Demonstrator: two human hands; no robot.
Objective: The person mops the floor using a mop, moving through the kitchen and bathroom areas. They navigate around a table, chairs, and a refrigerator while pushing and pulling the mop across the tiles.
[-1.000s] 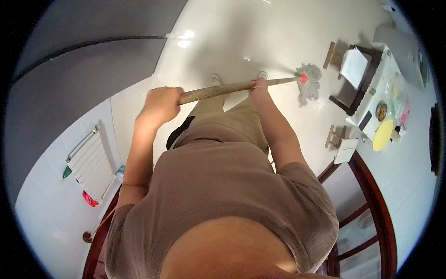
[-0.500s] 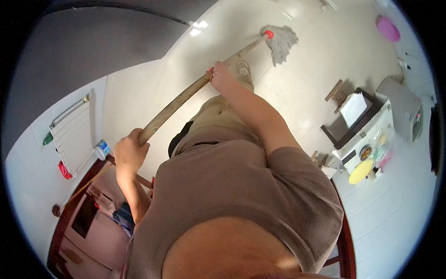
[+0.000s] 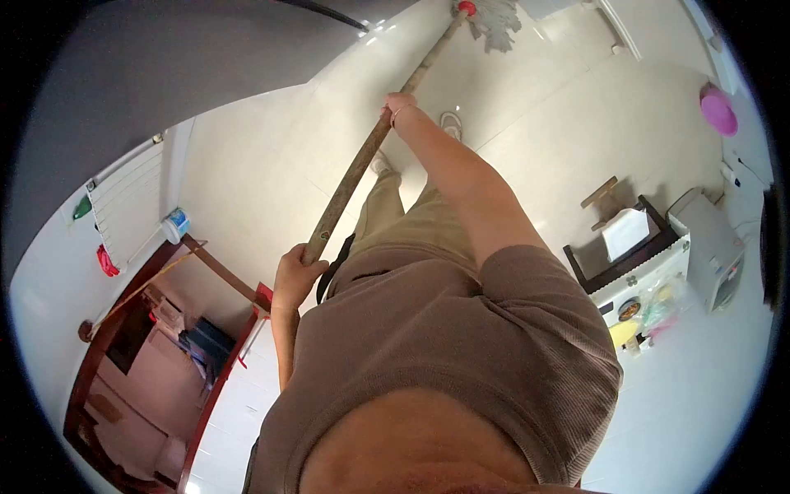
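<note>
**Two-handed hold on a mop stretched far across the floor**

Head view: the long wooden mop handle [image 3: 362, 169] runs from near left to far right. Its white string mop head [image 3: 498, 20] lies at the far end on the glossy white tiled floor [image 3: 527, 99]. The left hand [image 3: 295, 276] is clenched around the near end of the shaft, close to the body. The right hand [image 3: 398, 107] is wrapped round it further along, arm stretched out, the two holds well apart.

The shaft looks stiff and fairly light, and its worn, dry wood should give good grip. The strings are soft and floppy and would drag heavier if soaked. Wide-spaced holds like these suit such a long lever.

The frame's upper edge cuts off the mop head, so I cannot tell whether it is wet. The right fingers are hidden behind the shaft, and the left palm covers the handle's tip. A pink round basin [image 3: 718, 111] sits far right, bent by the lens.
</note>
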